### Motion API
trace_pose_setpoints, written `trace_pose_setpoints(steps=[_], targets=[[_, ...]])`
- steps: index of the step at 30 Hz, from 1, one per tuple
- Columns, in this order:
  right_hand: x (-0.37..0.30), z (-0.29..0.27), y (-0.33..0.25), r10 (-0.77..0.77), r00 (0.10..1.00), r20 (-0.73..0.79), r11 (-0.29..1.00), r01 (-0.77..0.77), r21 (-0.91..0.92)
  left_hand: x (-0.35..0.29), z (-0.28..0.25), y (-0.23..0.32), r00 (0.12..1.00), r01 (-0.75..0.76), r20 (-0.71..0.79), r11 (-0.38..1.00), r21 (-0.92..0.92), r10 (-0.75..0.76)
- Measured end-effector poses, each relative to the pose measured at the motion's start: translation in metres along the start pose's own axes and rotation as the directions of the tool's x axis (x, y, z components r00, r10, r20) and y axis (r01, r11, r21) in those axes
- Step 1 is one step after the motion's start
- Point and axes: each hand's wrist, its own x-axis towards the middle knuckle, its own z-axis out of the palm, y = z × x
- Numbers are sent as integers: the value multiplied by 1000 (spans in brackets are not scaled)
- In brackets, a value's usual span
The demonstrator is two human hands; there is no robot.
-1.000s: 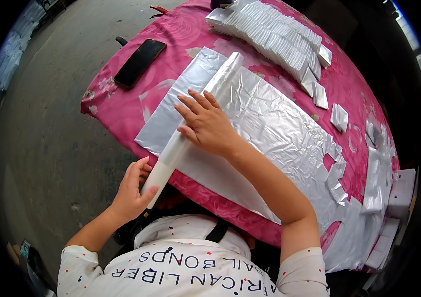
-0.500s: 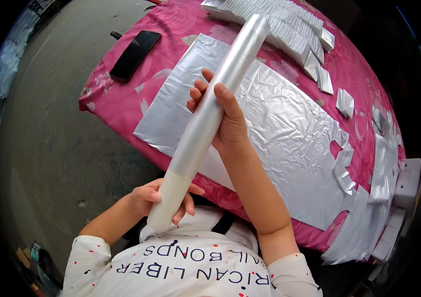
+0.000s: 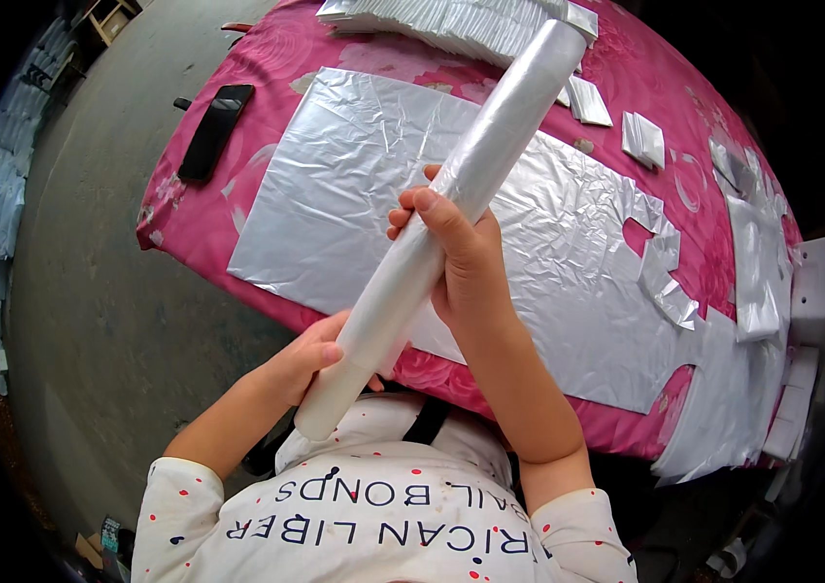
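Observation:
A long roll of translucent plastic film [image 3: 490, 131] slants across in front of me, its lower end near my shirt and its upper end over the far part of the table. Around its middle my right hand [image 3: 456, 228] is closed, thumb on top. Nearer the lower end, my left hand [image 3: 313, 358] holds the roll from the side with its thumb on the surface; its other fingers are partly hidden behind. Below the roll, a stack of flat, crinkled plastic bags [image 3: 568, 272] with cut-out handles lies on the table.
The table wears a pink floral cloth [image 3: 189, 219]. A black phone [image 3: 216, 134] lies on its left side. Folded plastic packets [image 3: 432, 27] line the far edge, with single packets [image 3: 643, 141] at the right. More plastic [image 3: 757, 262] and white boxes [image 3: 813, 291] are at the right edge.
My left hand has moved up along the roll and its fingers have closed round it. The roll's upper end has shifted right. The table has shifted in view.

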Motion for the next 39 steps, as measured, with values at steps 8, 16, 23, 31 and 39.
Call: trace_pose_setpoints(steps=[8,16,23,31,39], targets=[[-17,-34,36,-66,976,-209,964,8,-267,9,7,-30,970,7,-213,860,511,119],[23,-131,-57,-306,870,-387,870,91,-484,-31,-25,-35,940,341,-119,866,366,-320],[14,-152,-84,-29,976,-218,742,-125,-658,-40,-22,-39,880,474,-198,820,320,-431],[8,-132,-78,280,955,-101,544,-244,-803,-38,-12,-28,879,476,-248,779,409,-407],[13,-134,-84,341,924,-170,536,-340,-772,-40,-7,-30,897,442,-262,761,475,-357]])
